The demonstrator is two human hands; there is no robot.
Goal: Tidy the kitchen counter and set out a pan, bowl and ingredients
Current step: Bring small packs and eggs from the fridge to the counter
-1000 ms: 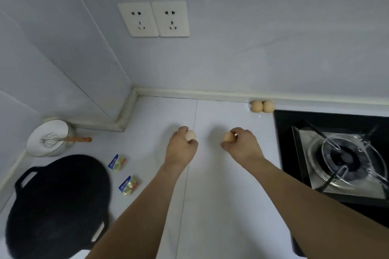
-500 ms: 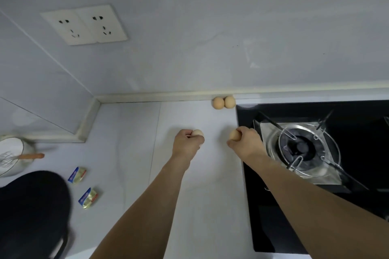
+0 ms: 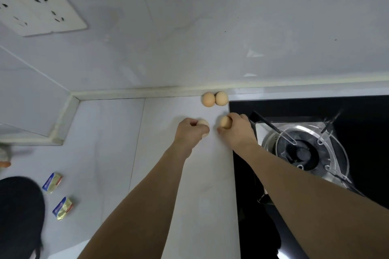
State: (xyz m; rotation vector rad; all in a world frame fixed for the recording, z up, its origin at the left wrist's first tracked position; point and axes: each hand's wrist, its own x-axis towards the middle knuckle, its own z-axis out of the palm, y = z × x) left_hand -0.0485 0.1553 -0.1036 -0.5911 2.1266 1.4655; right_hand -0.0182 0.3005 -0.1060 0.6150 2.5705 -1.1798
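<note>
On the white counter (image 3: pixel 117 153), just left of the black hob (image 3: pixel 294 107), I have both hands out side by side. My left hand (image 3: pixel 190 132) has its fingers curled round a pale egg (image 3: pixel 205 125), which shows at the thumb side of the fist. My right hand (image 3: pixel 236 130) pinches a second, browner egg (image 3: pixel 225 122) between thumb and curled fingers. The two held eggs sit near each other but apart. I cannot tell whether either one touches the counter.

Beyond my hands, two more eggs (image 3: pixel 215 99) lie touching each other against the strip at the foot of the wall, just beside the hob's back left corner. The gas burner (image 3: pixel 303 149) sits under my right forearm. Far to my left I see the black pan (image 3: pixel 19 212) at the frame edge, with two small foil packets (image 3: pixel 62 208) just beside it. A double wall socket (image 3: pixel 40 8) is up on the left.
</note>
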